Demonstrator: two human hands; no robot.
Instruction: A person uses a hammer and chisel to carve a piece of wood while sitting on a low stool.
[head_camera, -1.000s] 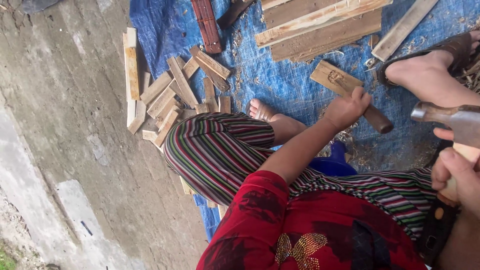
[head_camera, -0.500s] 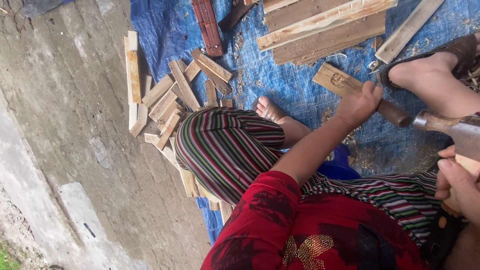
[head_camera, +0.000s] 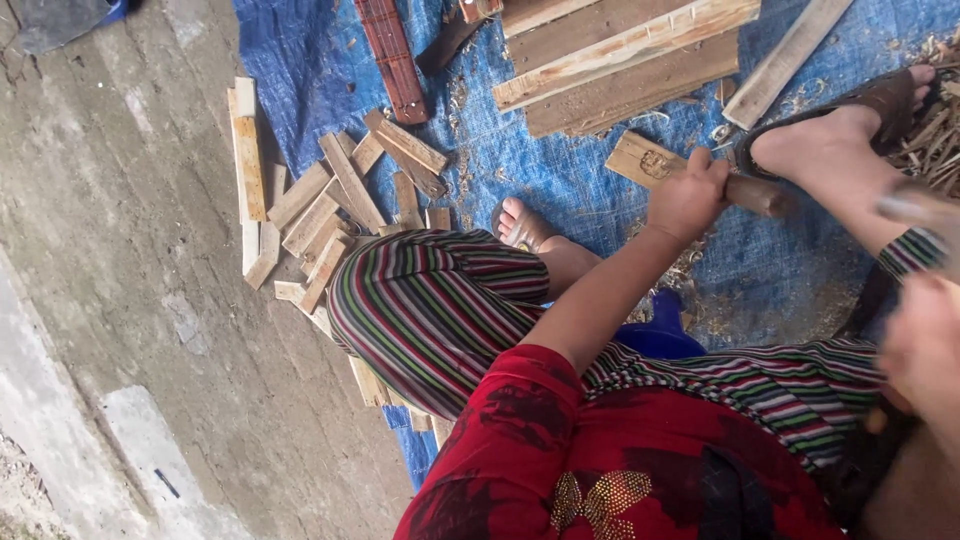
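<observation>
My left hand (head_camera: 688, 197) is closed around a brown wooden club (head_camera: 752, 193), held over a pale plank (head_camera: 640, 160) on the blue tarp (head_camera: 560, 170). At the frame's right edge my right hand (head_camera: 922, 345) is blurred; it seems closed on a pale piece of wood that is mostly hidden. Above it is the blurred streak of a grey metal blade (head_camera: 915, 207). My legs in striped trousers (head_camera: 430, 300) spread left and right. One bare foot (head_camera: 522, 222) rests on the tarp, and the other foot (head_camera: 830, 140) wears a dark sandal.
A heap of short split wood pieces (head_camera: 330, 205) lies at the tarp's left edge on the concrete floor (head_camera: 130, 250). Longer boards (head_camera: 620, 60) and a dark red slat (head_camera: 393, 55) lie at the top. Shavings (head_camera: 935, 130) pile at the right. A blue stool (head_camera: 660, 335) is under me.
My left hand has carried the club along the plank, to the right and a little farther from my body. The blade and my right hand have blurred with motion.
</observation>
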